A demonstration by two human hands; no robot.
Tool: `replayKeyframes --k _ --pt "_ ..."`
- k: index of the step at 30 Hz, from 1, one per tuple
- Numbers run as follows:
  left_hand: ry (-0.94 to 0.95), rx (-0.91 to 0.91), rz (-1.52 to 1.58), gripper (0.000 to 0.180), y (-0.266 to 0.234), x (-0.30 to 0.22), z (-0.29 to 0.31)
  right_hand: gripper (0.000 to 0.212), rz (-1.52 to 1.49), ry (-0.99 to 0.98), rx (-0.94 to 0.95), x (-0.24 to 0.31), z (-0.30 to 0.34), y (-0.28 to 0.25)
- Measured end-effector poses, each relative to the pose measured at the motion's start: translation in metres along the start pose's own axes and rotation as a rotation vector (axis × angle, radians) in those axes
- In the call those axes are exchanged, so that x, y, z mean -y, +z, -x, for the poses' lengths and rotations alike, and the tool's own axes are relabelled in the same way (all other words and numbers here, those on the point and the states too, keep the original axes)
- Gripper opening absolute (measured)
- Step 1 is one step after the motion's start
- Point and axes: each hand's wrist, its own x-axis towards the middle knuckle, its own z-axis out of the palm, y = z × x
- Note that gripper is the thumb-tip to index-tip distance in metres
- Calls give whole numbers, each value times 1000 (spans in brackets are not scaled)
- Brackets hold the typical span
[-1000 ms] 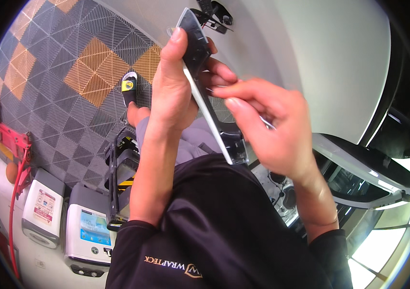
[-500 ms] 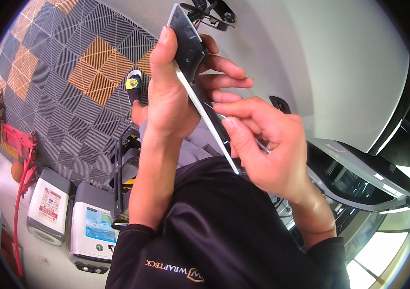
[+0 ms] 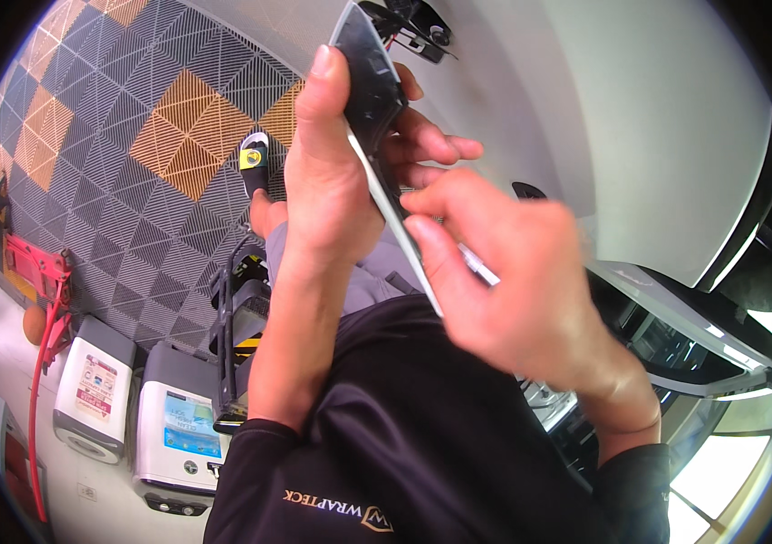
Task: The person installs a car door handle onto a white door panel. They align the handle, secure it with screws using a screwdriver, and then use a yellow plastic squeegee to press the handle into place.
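My left hand (image 3: 324,181) holds up a long, narrow car trim piece (image 3: 371,91), white along its outer edge and black on its inner side. The thumb presses on the white edge while the fingers wrap behind it, their tips spread. Close to the lower part of the piece, my right hand (image 3: 522,281) is closed, thumb and forefinger pinched together at its inner edge. A slim silver tool (image 3: 478,265) shows between that hand's fingers; its tip is hidden. Motion blurs the right hand somewhat.
A pale car body panel (image 3: 667,136) fills the right side, with a black fitting (image 3: 418,27) and wires at its top. Lower left stand two grey-and-white boxes (image 3: 173,408), a black wheeled cart (image 3: 232,354) and a red stand (image 3: 42,263). The floor is patterned tile (image 3: 96,181).
Both hands and the trim piece have shifted slightly to the right. My right wrist has turned, and more of the silver tool shows now.
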Motion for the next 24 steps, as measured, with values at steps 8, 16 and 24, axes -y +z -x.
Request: replayKeyframes --k 8,16,24 --pt "120 -207 -136 80 19 -1 8 19 418 -123 -180 11 10 39" --pt "72 -42 19 80 4 -1 -3 17 -331 44 -60 -18 -7 -3" --pt "20 -20 27 88 2 -3 -3 21 -428 126 -126 -11 18 -14"
